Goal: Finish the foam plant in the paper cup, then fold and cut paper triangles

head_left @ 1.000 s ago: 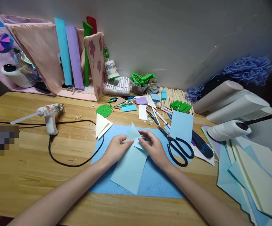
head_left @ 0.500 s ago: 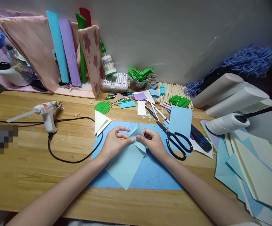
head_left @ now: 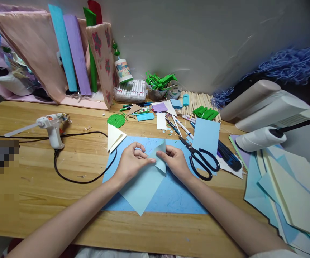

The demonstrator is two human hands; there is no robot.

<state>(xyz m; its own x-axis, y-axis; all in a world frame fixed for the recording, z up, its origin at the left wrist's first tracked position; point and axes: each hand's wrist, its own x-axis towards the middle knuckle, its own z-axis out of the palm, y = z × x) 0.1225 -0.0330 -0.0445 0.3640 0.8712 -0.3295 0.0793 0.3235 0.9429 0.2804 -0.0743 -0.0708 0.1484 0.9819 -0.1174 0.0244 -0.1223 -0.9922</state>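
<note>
A pale blue-green sheet of paper (head_left: 144, 191) lies at a slant over a larger blue sheet (head_left: 183, 197) on the wooden table. Its far corner is lifted and curled over. My right hand (head_left: 175, 161) pinches that curled part between thumb and fingers. On the other side, my left hand (head_left: 132, 161) has its thumb and fingertips closed on the paper near the fold. Just right of my right hand lie black-handled scissors (head_left: 203, 161). A folded cream paper triangle (head_left: 115, 138) rests beyond my left hand.
A white glue gun (head_left: 54, 130) stands at the left, its black cord looping across the table. Light blue paper (head_left: 205, 136) and a dark cutter (head_left: 228, 156) lie at the right, beside a stack of paper sheets (head_left: 294, 186). A marker box (head_left: 130, 90) stands at the back.
The curled corner of the paper has been drawn to the right and rolled further over in my right hand. The camera view has shifted slightly.
</note>
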